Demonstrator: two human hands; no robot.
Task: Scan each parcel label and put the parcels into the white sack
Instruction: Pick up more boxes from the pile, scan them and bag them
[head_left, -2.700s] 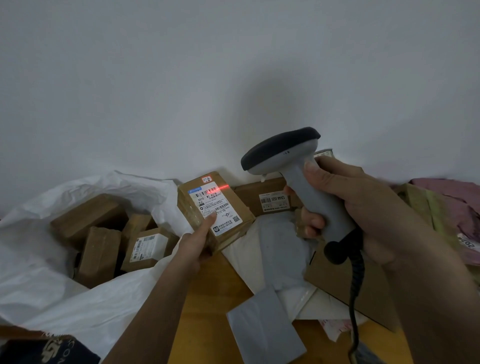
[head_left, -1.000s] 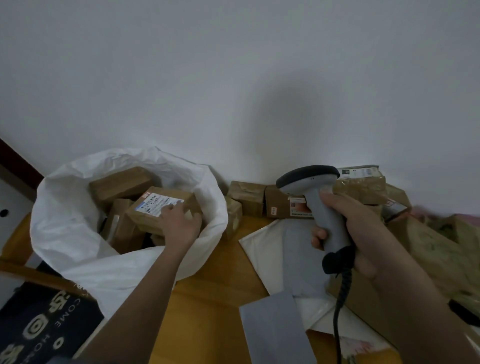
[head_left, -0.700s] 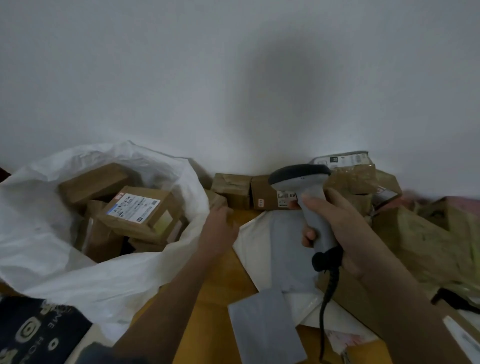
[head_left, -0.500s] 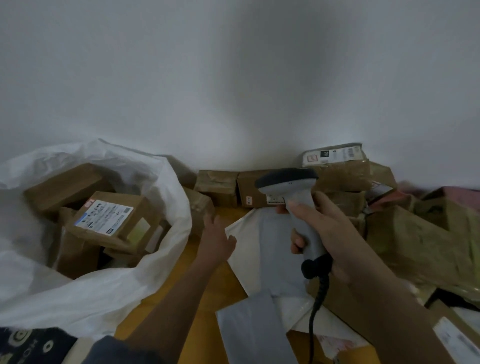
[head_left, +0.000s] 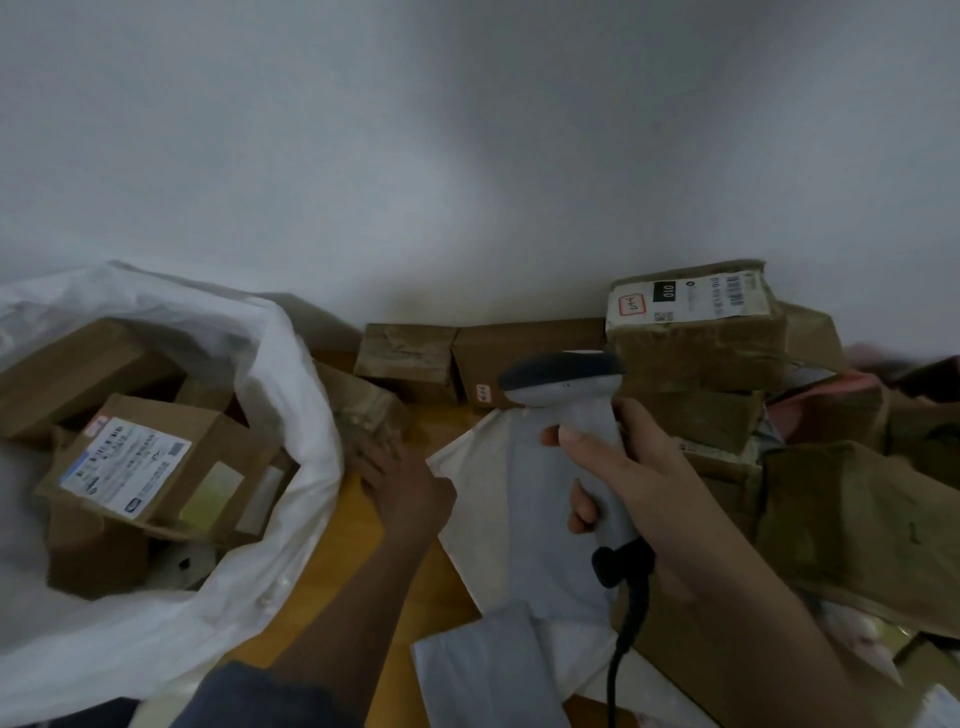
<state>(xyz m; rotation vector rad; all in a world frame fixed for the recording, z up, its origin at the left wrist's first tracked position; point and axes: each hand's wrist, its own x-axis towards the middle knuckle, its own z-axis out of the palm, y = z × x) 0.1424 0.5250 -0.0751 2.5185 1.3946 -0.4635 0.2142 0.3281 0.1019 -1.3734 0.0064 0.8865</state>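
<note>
Reaching with loose fingers, left hand (head_left: 402, 480) touched a taped parcel (head_left: 363, 410); right hand (head_left: 631, 483) gripped the scanner (head_left: 569, 395); slick tape risked slippage.

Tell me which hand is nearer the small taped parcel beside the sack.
Left. The left hand reaches it, fingertips at the small taped parcel; the right hand grips the scanner farther right.

- Looked like a parcel-sorting corner or small mailroom.
- Taped brown cartons (head_left: 696, 332) heaped against a bare white wall (head_left: 467, 156).
- Grey mailer bags (head_left: 545, 493) strewn on a wooden surface (head_left: 337, 561).
- White sack (head_left: 280, 493) filled with labelled boxes.
</note>
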